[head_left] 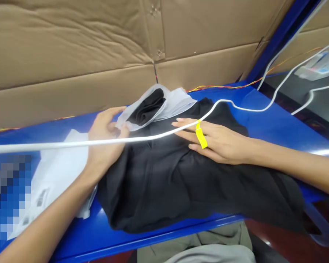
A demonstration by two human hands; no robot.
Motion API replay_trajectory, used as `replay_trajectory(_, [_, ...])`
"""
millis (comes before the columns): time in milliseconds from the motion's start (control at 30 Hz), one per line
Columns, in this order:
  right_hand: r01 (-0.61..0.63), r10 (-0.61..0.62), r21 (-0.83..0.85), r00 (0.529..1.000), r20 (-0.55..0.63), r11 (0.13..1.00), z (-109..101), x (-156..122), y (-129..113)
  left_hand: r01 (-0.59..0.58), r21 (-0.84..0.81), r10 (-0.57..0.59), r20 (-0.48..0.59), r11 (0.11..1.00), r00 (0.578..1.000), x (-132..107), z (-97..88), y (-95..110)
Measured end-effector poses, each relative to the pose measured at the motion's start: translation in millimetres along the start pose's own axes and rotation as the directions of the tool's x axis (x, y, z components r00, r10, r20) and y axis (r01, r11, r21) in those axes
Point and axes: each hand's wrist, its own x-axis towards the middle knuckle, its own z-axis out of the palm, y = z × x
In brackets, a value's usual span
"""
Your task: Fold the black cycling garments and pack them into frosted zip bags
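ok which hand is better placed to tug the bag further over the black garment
Left, probably: the left hand pinches the open edge of the plastic bag, while the right hand lies flat and open on the black garment, gripping nothing.

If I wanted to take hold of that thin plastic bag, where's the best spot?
On the bag, pinch the loose rim of its open mouth, coming from the left, where the left hand grips it. The film stands clear of the garment there; farther in, cloth fills it.
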Motion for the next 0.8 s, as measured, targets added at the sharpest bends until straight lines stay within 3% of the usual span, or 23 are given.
replay_trajectory(233, [0.078, -0.078, -0.003, 0.997, 0.018, 0.997, 20.0, 64.5, 18.9, -0.091, -0.013, 0.091, -0.009, 0.996, 0.996, -4.9, 1.7, 2.8])
replay_trajectory(400, [0.034, -0.048, -0.142, 0.994, -0.102, 0.989, 42.0, 102.8, 28.5, -0.239, 0.0, 0.239, -0.014, 0.971, 0.971, -8.1, -0.9, 5.2])
replay_trajectory(667, [-0.082, 0.06, -0.147, 0.987, -0.15, 0.986, 49.1, 102.2, 28.9, -0.384, 0.037, 0.385, -0.025, 0.922, 0.922, -9.4, -1.2, 6.3])
replay_trajectory(800, [-0.119, 0.113, -0.026, 0.98, -0.163, 0.993, 47.5, 100.5, 35.3, -0.432, 0.037, 0.433, -0.046, 0.901, 0.9, -10.7, -1.3, 8.2])
